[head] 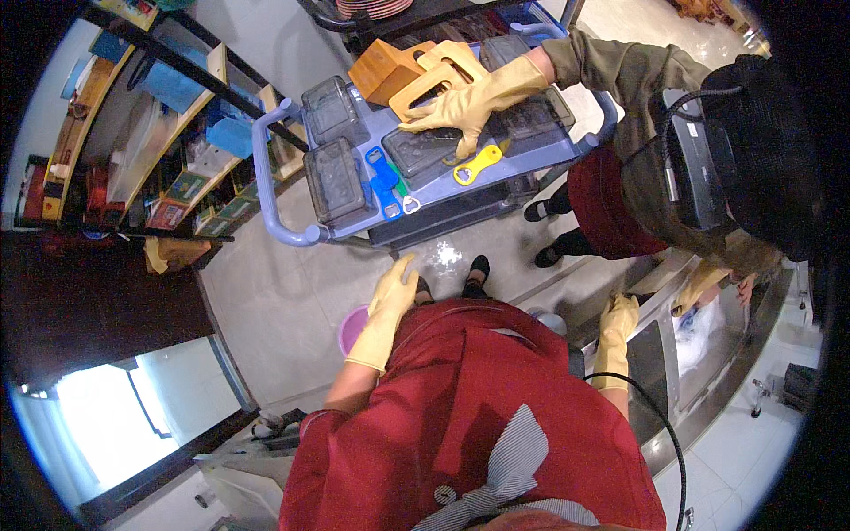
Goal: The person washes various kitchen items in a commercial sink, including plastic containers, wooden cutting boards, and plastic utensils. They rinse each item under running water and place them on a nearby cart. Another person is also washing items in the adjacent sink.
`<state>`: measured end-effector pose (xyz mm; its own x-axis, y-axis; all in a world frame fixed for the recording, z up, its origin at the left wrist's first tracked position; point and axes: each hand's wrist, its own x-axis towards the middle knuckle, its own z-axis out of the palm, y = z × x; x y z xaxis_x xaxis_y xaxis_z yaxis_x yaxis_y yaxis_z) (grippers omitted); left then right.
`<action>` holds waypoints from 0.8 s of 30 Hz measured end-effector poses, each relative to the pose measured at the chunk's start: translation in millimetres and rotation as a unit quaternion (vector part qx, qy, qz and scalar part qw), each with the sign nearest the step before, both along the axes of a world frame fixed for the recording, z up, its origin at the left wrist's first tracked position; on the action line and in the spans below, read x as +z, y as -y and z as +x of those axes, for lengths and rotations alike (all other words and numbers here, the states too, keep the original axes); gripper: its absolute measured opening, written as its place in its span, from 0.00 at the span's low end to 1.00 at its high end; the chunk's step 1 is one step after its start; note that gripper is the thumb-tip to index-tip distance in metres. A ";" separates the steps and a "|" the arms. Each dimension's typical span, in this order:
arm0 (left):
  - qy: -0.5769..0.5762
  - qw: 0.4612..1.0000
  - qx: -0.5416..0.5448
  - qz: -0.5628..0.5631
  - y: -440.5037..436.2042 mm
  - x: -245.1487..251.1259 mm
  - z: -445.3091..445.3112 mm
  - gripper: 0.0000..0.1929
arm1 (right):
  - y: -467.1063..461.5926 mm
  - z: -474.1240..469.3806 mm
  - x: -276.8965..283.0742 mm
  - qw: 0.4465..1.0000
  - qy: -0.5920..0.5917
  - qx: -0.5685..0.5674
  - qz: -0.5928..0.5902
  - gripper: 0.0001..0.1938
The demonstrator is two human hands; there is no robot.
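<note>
My left hand (393, 292), in a pale yellow rubber glove, hangs over the floor with its fingers extended and holds nothing. In a matching glove, my right hand (619, 320) is curled beside the metal sink's edge (654, 316); a small dark thing shows at its fingers, and whether it is gripped is unclear. Before me stands a blue utility cart (438, 192) with dark lidded containers (334, 179), wooden blocks with handle openings (385, 70), a yellow bottle opener (477, 165) and blue openers (383, 182). A co-worker's gloved hand (458, 109) lies over a wooden piece and a container.
The co-worker (637, 146) stands at the right, with another gloved hand (697, 289) at the sink near a white plastic-like bundle (700, 335). Shelves with boxes (179, 133) are at the left. A pink basin (353, 328) is on the floor by my left arm. A black cable (667, 425) runs past my right side.
</note>
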<state>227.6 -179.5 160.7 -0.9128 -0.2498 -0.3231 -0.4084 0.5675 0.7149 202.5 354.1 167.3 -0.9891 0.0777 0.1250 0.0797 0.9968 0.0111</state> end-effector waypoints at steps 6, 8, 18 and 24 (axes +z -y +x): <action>0.025 1.000 0.004 -0.014 0.3 0.9 1.0 0.24 | 2.3 -1.9 2.8 0.999 0.000 -0.002 -0.034 0.05; 0.036 0.999 0.005 -0.021 -0.5 3.3 0.0 0.24 | 2.8 -2.9 4.1 0.999 0.020 -0.019 -0.040 0.05; 0.104 0.995 0.008 0.000 -8.5 18.7 -3.0 0.26 | 5.7 -0.4 4.9 0.997 -0.039 -0.023 -0.054 0.05; 0.070 0.988 0.030 0.132 -16.7 9.8 -15.9 0.33 | 3.5 -3.4 6.6 0.998 -0.017 -0.006 -0.054 0.04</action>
